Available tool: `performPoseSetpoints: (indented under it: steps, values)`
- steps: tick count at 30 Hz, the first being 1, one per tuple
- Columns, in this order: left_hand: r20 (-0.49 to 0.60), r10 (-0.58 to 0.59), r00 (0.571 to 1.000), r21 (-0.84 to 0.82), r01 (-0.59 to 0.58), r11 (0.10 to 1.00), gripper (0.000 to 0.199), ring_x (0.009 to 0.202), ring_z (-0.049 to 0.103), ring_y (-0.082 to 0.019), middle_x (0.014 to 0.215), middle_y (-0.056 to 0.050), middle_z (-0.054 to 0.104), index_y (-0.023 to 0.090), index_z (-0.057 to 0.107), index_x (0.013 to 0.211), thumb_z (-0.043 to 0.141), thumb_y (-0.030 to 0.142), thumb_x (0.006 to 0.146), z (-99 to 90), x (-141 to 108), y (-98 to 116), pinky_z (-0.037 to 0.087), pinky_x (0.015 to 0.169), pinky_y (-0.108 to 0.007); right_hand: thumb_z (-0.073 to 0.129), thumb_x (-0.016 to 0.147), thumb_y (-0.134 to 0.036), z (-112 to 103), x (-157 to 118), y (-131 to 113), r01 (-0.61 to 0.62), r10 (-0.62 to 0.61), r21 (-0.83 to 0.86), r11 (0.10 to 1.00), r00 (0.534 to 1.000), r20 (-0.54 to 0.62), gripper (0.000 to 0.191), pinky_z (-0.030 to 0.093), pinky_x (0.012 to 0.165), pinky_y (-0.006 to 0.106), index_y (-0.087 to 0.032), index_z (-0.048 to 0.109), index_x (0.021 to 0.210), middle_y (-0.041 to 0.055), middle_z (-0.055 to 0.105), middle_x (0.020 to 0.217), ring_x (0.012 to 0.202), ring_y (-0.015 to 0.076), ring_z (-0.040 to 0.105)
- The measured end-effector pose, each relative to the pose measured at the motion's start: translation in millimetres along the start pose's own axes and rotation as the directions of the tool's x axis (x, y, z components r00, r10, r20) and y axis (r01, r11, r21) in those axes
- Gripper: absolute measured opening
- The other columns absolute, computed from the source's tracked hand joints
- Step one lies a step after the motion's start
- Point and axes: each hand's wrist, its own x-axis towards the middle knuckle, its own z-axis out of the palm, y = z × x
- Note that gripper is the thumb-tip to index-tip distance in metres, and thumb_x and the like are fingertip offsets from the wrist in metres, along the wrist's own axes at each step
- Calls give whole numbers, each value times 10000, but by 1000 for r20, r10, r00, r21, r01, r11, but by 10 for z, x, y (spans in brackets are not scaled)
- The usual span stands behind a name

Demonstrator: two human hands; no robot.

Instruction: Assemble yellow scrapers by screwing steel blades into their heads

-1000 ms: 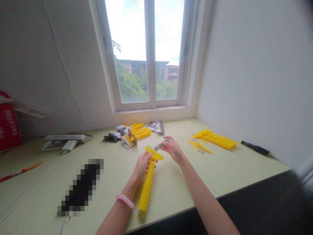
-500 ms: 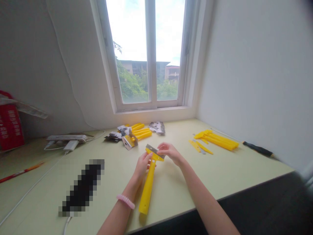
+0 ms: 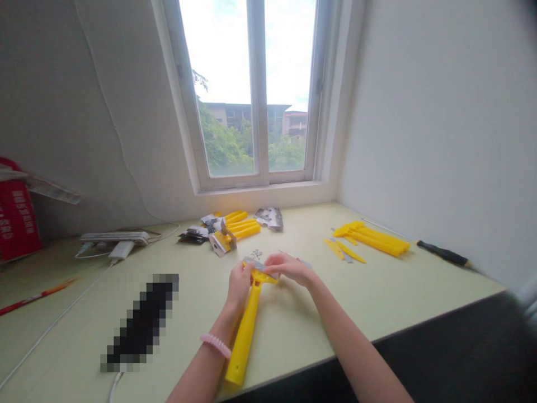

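A yellow scraper lies tilted in front of me, its long handle pointing toward the table's front edge. My left hand grips the left side of its head. At the right side of the head, the fingers of my right hand pinch a grey metal blade lying along the head. Small metal screws are scattered just beyond the head. Behind my right hand, a flat greyish piece is partly hidden.
Packaged yellow scrapers and grey packets lie near the window. More yellow handles and a black-handled screwdriver are at the right. A power strip, cables and a pixelated dark object are at the left.
The scraper and both hands have moved lower, with the handle end shifting left toward the front edge. The small screws and the flat piece behind the hands have come into view.
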Motion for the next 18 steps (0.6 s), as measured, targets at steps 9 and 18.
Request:
performPoseSetpoints:
  steps: [9, 18]
  values:
    - [-91, 54, 994, -15, -56, 998, 184, 360, 430, -90, 399, 47, 461, 163, 476, 553, 506, 278, 694, -44, -17, 48, 311, 391, -201, 654, 631, -381, -2, -6, 14, -75, 61, 118, 990, 991, 119, 254, 401, 521, 199, -138, 642, 705, 24, 593, 646, 601, 100, 523]
    - [55, -136, 989, -161, 143, 976, 240, 433, 532, -111, 572, 0, 578, 138, 507, 790, 568, 347, 687, -9, -4, 35, 408, 435, -224, 674, 608, -396, 19, 26, -8, 40, -37, 85, 996, 999, -28, 274, 355, 450, 199, -129, 612, 614, -16, 546, 540, 455, 60, 442]
